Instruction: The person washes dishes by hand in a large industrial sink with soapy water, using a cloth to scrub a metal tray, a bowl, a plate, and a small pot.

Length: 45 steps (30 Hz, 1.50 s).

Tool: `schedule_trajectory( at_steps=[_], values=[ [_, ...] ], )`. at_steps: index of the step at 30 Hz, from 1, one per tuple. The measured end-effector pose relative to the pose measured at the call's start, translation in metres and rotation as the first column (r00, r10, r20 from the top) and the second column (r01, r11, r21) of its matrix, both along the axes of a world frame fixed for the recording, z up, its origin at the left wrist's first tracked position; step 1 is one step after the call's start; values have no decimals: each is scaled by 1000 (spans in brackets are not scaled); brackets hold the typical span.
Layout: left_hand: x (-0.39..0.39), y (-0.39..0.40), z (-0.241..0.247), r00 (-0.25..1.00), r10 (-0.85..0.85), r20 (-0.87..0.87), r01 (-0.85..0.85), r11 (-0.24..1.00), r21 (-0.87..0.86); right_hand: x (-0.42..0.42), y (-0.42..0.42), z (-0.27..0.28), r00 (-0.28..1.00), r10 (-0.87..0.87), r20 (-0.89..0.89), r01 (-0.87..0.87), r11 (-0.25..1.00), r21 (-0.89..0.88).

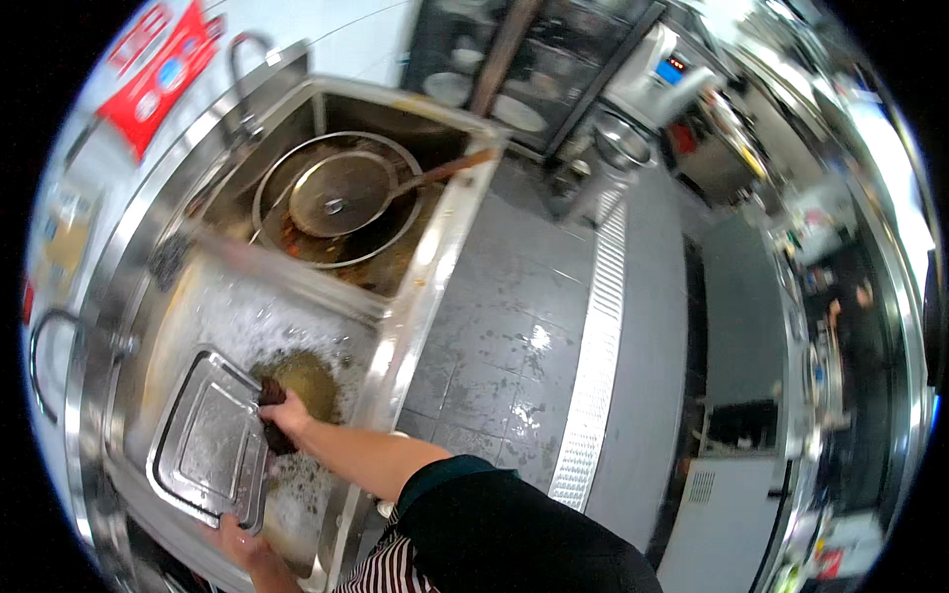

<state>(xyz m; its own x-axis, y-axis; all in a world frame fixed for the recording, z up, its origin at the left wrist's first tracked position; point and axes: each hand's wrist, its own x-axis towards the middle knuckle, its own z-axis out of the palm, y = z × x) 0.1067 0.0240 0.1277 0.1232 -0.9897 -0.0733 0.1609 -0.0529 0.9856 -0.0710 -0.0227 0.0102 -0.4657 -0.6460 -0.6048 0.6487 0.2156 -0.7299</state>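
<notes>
My left hand (241, 543) grips the lower edge of a rectangular stainless steel tray or lid (211, 437), tilted over the nearer sink basin (152, 326). My right hand (288, 415) holds a dark brown scrubbing pad (273, 437) against the tray's right edge. Below lies soapy water (252, 304) with foam and a murky greenish-brown patch. The farther basin holds a large round metal pan or bowl (259, 174), with a smaller round pan or lid (345, 194) inside it. A wooden handle (460, 163) rests towards that basin's rim.
Two curved faucets (237, 59) stand along the wall side. A dark steel-wool-like scrubber (170, 259) lies near the divider. Wet floor tiles and a metal drain grate (604, 296) run beside the sink. At the far right, a person (852, 319) stands beyond the counters.
</notes>
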Motion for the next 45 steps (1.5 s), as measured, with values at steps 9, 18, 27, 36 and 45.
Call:
schedule_trajectory(
  at_steps=[9, 18, 27, 36, 45],
  values=[
    [-10, -16, -38, 824, -273, 496, 300, 954, 27, 45, 58, 99, 973, 70, 219, -46, 993, -113],
    [-10, -24, -56, 910, -198, -365, 310, 908, 282, 5, 78, 97, 856, 407, 318, -300, 893, -336],
    [38, -6, -113, 967, 12, -255, 118, 864, 489, 32, 59, 95, 902, 419, -107, -426, 903, -51],
    [12, 20, 63, 844, 98, -528, 128, 919, 374, 13, 47, 39, 613, 113, -782, -561, 759, -330],
    [40, 14, 45, 906, 291, -307, -132, 883, 450, 6, 36, 57, 386, 508, -770, -881, 450, -144]
  ],
)
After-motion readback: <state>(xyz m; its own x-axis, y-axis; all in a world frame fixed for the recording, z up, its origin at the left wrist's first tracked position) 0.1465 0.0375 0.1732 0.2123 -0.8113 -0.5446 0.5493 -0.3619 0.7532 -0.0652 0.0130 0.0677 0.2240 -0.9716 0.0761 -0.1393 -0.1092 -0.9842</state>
